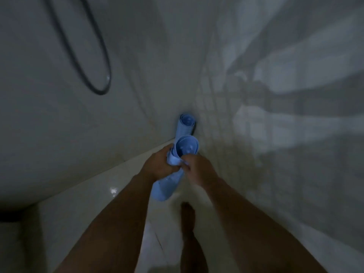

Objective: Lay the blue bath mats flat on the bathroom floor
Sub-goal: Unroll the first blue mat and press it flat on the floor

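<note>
I observe a dim bathroom corner. The left wall (59, 119) is pale and glossy, and a dark hose (92, 56) hangs on it in a loop. The right wall (285, 144) is pale too, crossed by soft bands of light and shadow. The floor (82, 209) is of light, glossy tiles with one small bright reflection (113, 191).
</note>
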